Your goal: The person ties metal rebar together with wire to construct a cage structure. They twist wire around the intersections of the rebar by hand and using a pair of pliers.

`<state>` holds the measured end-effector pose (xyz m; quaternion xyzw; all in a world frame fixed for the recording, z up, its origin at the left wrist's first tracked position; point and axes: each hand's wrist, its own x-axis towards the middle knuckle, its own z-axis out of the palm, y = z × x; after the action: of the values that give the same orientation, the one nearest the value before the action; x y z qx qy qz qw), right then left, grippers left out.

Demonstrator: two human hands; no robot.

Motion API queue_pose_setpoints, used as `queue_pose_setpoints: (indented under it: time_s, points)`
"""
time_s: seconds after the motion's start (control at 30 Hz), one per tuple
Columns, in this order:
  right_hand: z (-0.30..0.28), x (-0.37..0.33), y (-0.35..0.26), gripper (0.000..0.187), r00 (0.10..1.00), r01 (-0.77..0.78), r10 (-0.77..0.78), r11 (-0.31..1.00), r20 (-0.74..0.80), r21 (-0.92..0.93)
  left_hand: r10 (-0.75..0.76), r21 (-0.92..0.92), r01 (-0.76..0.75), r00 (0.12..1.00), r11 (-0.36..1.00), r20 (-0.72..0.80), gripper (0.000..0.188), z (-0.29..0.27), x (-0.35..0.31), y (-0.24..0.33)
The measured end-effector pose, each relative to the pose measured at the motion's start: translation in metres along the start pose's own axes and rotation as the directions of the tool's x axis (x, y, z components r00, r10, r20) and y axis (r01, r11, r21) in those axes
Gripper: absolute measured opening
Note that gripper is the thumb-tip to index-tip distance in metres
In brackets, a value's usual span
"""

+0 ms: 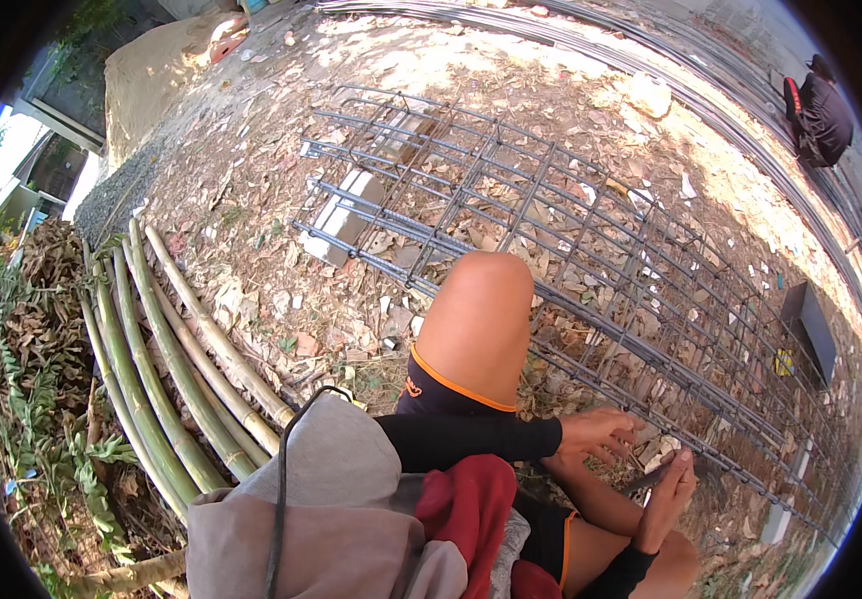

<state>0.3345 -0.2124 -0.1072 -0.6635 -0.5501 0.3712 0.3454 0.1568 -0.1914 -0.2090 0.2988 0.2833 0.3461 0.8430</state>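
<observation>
A long cage of tied steel rebar (541, 215) lies across the ground before my knees. Beside its near lower bars is my left hand (598, 435), its fingers partly bent and spread, with nothing visible in them. My right hand (668, 499) is raised just below and to the right of it, near the same bars. Its fingers are closed together; what they hold, if anything, is too small to make out. A dark narrow object (640, 483) shows next to the right hand, and I cannot tell whether it is held.
A white block (343, 218) props the cage's far left end. Several green bamboo poles (181, 369) lie at left beside cut leafy branches (26, 399). Long steel bars (590, 45) run along the back right, where another person (822, 115) is. A dark panel (808, 331) stands by the cage.
</observation>
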Motion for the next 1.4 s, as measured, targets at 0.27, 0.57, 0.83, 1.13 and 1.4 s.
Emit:
queue_pose_setpoints:
  time_s: [0.27,0.57,0.83,1.13,1.4]
  points:
    - [0.005,-0.003,-0.009,0.032,0.95,0.196,-0.11,0.939,0.294,-0.282,-0.319,0.149,0.289,0.916,0.946,0.243,0.047,-0.013,0.001,0.029]
    - [0.005,-0.008,-0.021,0.014,0.935,0.288,-0.214,0.925,0.284,-0.248,-0.341,0.055,0.34,0.899,0.939,0.274,0.033,-0.017,-0.009,0.023]
    - [-0.003,-0.004,-0.004,0.022,0.975,0.126,-0.122,0.992,0.184,-0.011,-0.224,-0.17,0.292,0.916,0.941,0.332,0.036,-0.014,-0.02,0.052]
    - [0.012,-0.015,-0.013,0.026,0.994,-0.007,-0.015,0.978,0.104,0.208,-0.111,-0.235,0.167,0.966,0.958,0.232,0.037,0.007,-0.022,0.056]
    - [0.001,-0.011,-0.006,0.013,0.918,0.394,-0.376,0.9,0.128,-0.187,-0.058,0.222,0.012,0.978,0.975,0.202,0.027,0.0,-0.02,0.057]
